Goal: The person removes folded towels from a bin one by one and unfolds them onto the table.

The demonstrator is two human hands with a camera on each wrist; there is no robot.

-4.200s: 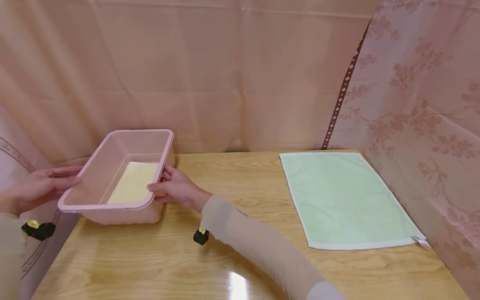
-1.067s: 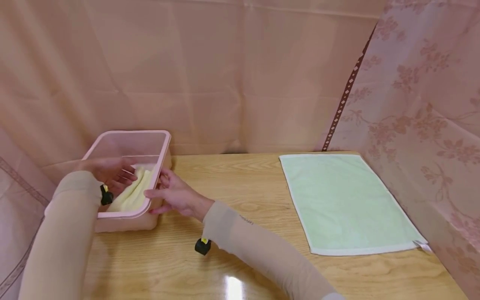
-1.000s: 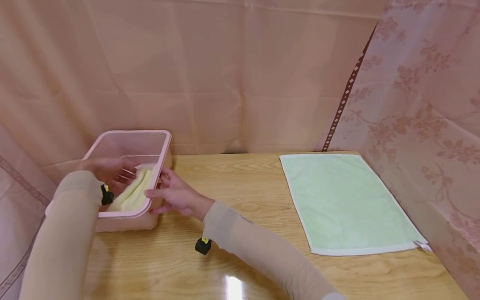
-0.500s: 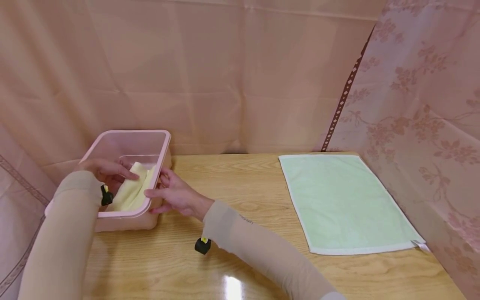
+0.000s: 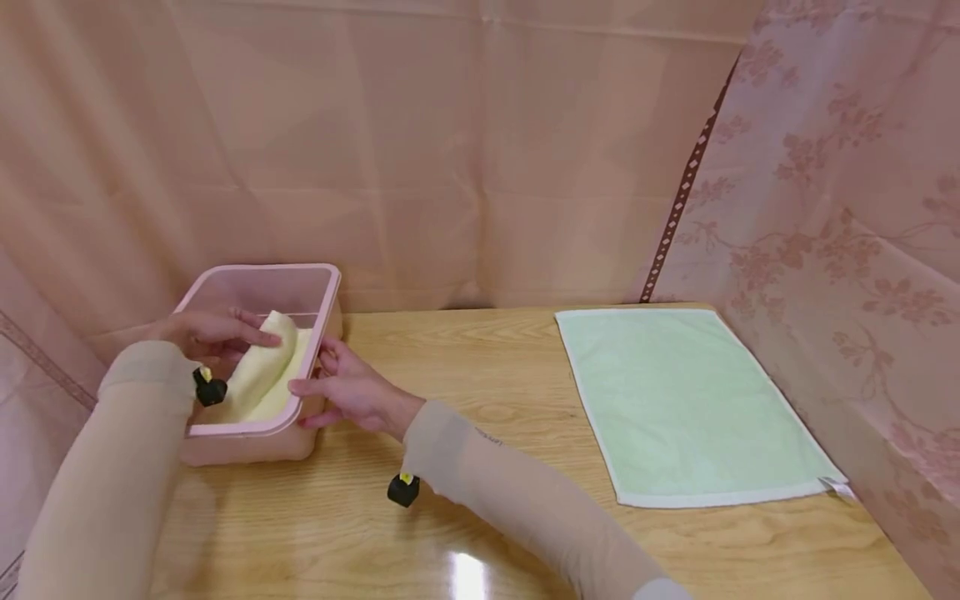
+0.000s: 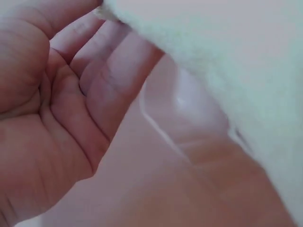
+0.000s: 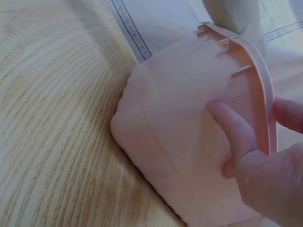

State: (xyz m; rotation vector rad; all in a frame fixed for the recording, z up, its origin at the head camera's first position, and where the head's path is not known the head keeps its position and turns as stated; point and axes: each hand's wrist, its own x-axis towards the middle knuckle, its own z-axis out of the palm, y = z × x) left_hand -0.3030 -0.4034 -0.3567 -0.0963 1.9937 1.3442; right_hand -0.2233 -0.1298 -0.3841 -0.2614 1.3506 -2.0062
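Observation:
A pink plastic bin (image 5: 247, 450) stands at the left of the table. Inside it a pale yellow towel (image 5: 262, 371) has its left edge lifted and curled over, the rest still lying on the bin's floor. My left hand (image 5: 213, 329) reaches into the bin and pinches that edge between thumb and fingers. In the left wrist view the fingers of the left hand (image 6: 90, 85) go behind the fuzzy towel (image 6: 236, 61). My right hand (image 5: 356, 390) grips the bin's right rim, thumb on the inner side; the right wrist view shows its fingers against the outer wall (image 7: 175, 123).
A light green towel (image 5: 697, 408) with white borders lies spread flat on the right of the wooden table (image 5: 480, 367). Pink curtains (image 5: 420, 150) hang behind and at both sides. Black wrist devices (image 5: 403, 490) sit under the sleeves.
My left hand has gone from the bin's left rim into the bin and taken hold of the yellow towel, which was flat and now rises at its edge. The right hand keeps the rim.

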